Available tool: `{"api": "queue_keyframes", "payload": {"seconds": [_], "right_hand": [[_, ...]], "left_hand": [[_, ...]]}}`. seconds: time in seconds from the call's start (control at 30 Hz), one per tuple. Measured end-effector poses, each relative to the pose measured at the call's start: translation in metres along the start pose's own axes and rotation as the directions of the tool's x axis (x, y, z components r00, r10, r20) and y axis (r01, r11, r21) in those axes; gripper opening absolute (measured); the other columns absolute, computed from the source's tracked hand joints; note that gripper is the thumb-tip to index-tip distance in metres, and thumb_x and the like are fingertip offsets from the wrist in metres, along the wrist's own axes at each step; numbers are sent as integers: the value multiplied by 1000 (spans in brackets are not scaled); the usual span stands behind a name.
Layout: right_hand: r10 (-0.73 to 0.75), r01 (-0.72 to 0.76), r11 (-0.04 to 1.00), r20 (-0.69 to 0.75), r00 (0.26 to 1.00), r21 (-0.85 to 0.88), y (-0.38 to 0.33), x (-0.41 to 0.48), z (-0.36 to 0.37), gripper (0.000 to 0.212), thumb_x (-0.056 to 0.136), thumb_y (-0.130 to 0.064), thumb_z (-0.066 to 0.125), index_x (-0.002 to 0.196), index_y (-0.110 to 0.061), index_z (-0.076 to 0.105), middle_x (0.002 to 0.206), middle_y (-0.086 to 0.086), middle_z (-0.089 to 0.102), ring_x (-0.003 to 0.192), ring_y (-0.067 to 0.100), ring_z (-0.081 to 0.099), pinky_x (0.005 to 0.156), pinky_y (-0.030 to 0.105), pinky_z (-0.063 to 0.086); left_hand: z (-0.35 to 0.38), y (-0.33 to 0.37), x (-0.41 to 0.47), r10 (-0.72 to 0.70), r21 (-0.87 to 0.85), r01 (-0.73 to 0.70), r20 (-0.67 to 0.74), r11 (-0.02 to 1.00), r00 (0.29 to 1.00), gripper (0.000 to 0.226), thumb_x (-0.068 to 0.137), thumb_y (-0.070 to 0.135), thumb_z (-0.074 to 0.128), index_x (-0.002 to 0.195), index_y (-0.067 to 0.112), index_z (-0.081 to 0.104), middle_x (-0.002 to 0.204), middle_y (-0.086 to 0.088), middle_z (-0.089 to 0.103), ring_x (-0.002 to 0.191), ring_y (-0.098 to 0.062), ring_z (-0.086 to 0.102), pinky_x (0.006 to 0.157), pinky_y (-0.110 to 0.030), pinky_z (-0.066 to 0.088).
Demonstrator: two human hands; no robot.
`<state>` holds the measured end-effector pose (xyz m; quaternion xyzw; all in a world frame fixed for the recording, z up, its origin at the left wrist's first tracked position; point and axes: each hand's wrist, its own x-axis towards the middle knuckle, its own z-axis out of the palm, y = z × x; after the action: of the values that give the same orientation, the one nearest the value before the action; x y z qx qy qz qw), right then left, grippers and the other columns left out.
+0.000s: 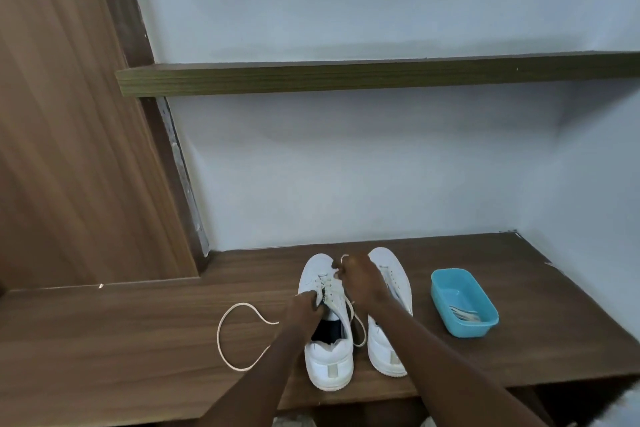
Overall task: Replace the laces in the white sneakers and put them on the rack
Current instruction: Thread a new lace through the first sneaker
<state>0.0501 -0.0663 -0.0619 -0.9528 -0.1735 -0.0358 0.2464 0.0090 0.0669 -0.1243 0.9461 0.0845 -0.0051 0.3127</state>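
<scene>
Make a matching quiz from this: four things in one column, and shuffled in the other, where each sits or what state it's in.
1 left sneaker
2 right sneaker
3 blue tub
4 lace

A far right, pale strips inside
B half laced
C slack loops out, far left
D between left sneaker and blue tub

Pairs: 1-B, 2-D, 3-A, 4-C

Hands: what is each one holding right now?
Left hand: pinches the lace at the sneaker eyelets.
Right hand: pinches the lace above the toe.

White sneakers (329,350), blue tub (464,302)
</scene>
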Motion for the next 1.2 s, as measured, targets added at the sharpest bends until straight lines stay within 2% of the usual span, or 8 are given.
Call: {"api": "queue_keyframes", "payload": {"seconds": [0.1, 0.23, 0.4, 0.67, 0.73, 0.87, 1.03, 1.2], "right_hand": [[68, -69, 994, 16, 998, 85, 1, -3, 19, 21, 92, -8, 50, 97, -10, 70, 99, 6, 68, 94, 21, 63, 78, 32, 50], [91, -94, 993, 38, 995, 77, 1, -1, 36, 23, 91, -12, 51, 93, -9, 74, 96, 10, 68, 91, 23, 63, 77, 34, 51], [132, -136, 989, 51, 990, 63, -3, 5, 50, 26, 90, -13, 48, 92, -5, 73, 94, 13, 68, 92, 26, 63, 66, 23, 37], [159, -157, 987, 73, 985, -26, -10, 8, 59, 22, 93, -13, 47, 86, -1, 65, 92, 12, 65, 75, 17, 45, 56, 23, 29], [142, -138, 989, 95, 985, -48, -11, 7, 59, 23, 95, -12, 45, 80, -4, 62, 86, 8, 61, 82, 21, 53, 58, 22, 31], [82, -68, 990, 122, 989, -120, -16, 7, 57, 23, 96, -8, 43, 109, -2, 62, 113, 11, 61, 106, 25, 59, 79, 29, 45], [33, 1, 973, 142, 989, -230, -21, 8, 55, 25, 96, -4, 40, 111, -2, 60, 115, 13, 59, 108, 28, 58, 86, 34, 46], [2, 32, 955, 112, 994, -295, -22, 7, 53, 28, 96, -4, 36, 108, -7, 61, 113, 8, 59, 107, 27, 56, 87, 36, 40]], "left_hand": [[2, 1, 1, -69, -141, 61, -52, 988, 996, 17, 92, 23, 50, 81, 16, 61, 69, 4, 55, 72, -16, 52, 53, -21, 31], [-1, -5, 6, -166, -318, 138, -63, 938, 984, 22, 94, 23, 53, 76, 16, 64, 65, 5, 56, 69, -13, 52, 51, -16, 30], [-3, -13, 13, -236, -490, 215, 19, 845, 971, 27, 88, 12, 59, 61, 12, 60, 56, -2, 52, 58, -16, 46, 58, -31, 37], [-1, -19, 17, -270, -585, 238, 34, 775, 962, 25, 87, 7, 61, 63, 12, 65, 57, -4, 56, 49, -11, 47, 45, -21, 39], [-1, -19, 17, -270, -589, 237, 34, 772, 962, 24, 87, 6, 59, 64, 10, 65, 58, -5, 56, 50, -11, 47, 45, -20, 38], [-1, -18, 16, -278, -603, 243, 36, 760, 960, 25, 86, 5, 58, 64, 12, 65, 60, -6, 58, 53, -14, 50, 52, -25, 42], [0, -19, 17, -265, -619, 239, 52, 748, 963, 27, 87, 8, 58, 61, 13, 64, 58, -6, 58, 54, -16, 50, 52, -26, 40], [-2, -24, 16, -325, -836, 331, 196, 437, 925, 30, 90, 12, 59, 60, 7, 58, 56, -4, 53, 56, -16, 49, 50, -24, 39]]}}
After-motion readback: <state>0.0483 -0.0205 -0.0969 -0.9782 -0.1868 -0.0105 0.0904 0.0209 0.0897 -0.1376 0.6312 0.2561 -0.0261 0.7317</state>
